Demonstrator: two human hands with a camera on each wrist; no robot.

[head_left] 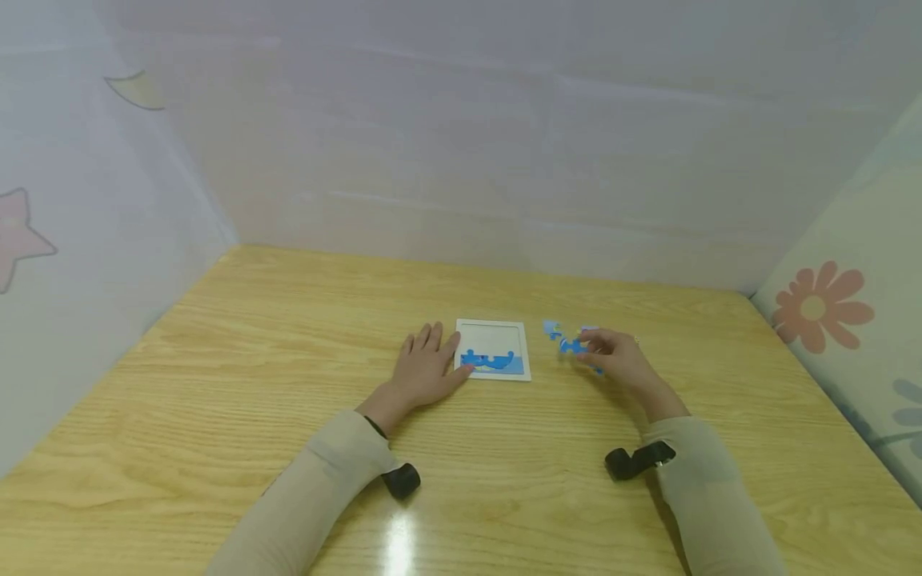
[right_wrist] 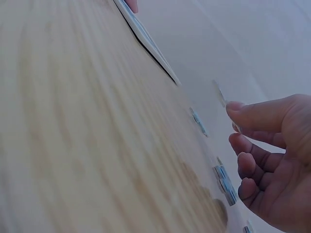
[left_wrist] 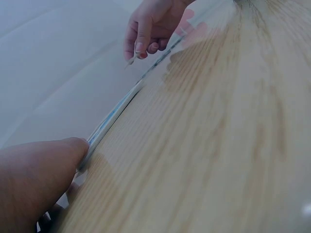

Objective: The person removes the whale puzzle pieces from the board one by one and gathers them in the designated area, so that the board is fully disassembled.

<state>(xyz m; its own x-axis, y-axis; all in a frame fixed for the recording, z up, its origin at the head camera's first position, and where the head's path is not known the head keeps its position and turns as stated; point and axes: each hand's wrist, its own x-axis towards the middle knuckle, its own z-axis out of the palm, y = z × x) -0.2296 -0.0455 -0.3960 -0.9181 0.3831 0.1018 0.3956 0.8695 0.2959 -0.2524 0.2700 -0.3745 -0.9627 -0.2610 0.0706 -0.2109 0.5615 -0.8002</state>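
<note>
A square white puzzle frame [head_left: 528, 360] lies on the table, with blue jigsaw pieces [head_left: 497, 364] fitted along its near side. My left hand [head_left: 425, 374] rests flat with spread fingers at the frame's left edge, its thumb on the near left corner. To the right of the frame, my right hand [head_left: 621, 364] pinches a blue puzzle piece [head_left: 569, 346] between thumb and fingertips. The right wrist view shows that piece [right_wrist: 220, 92] raised off the table, seen edge-on. Loose puzzle pieces [head_left: 551, 329] lie around and below the right hand, some partly hidden by it.
The wooden table [head_left: 288, 320] is backed by a pale cloth wall [head_left: 432, 160]. A patterned side panel with a red flower [head_left: 812, 308] stands at the right, and another panel with a pink star [head_left: 22, 236] at the left.
</note>
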